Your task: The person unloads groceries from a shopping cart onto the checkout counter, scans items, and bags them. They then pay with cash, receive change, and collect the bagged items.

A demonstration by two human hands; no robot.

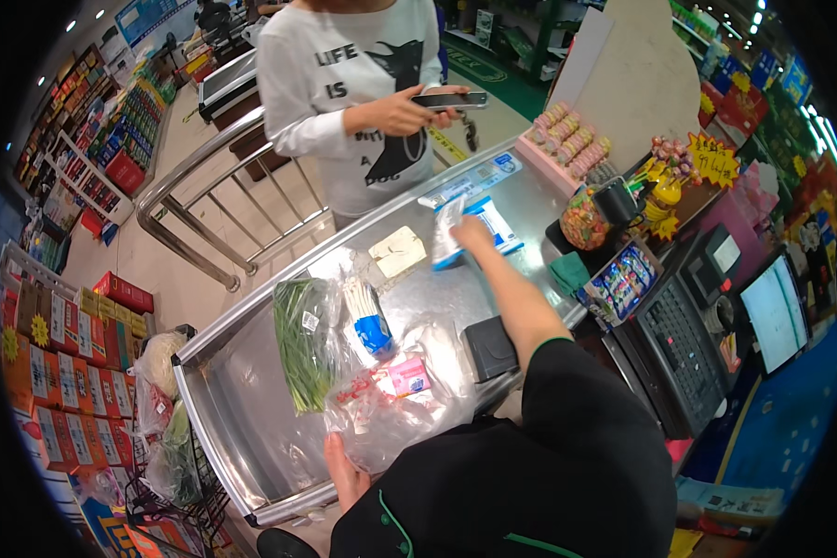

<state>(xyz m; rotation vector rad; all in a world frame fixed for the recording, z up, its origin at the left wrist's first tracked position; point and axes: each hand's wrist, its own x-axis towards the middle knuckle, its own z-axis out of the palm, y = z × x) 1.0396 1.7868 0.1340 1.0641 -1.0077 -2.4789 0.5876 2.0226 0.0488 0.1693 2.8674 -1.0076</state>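
My right hand reaches across the metal checkout counter and grips a white-and-blue packet. Another blue-and-white packet lies flat beside it. Near the counter's front edge, my left hand holds the side of a clear plastic bag; some of its fingers are hidden. Within the bag a pink-and-white packet shows through. Just beyond it lie bagged long green vegetables and a bundle of thin white mushrooms with a blue band.
Across the counter a person holds a phone. A dark boxy device sits by my right forearm. Candy displays, a keyboard and a monitor stand to the right. A wire basket with bagged produce adjoins the counter's left end.
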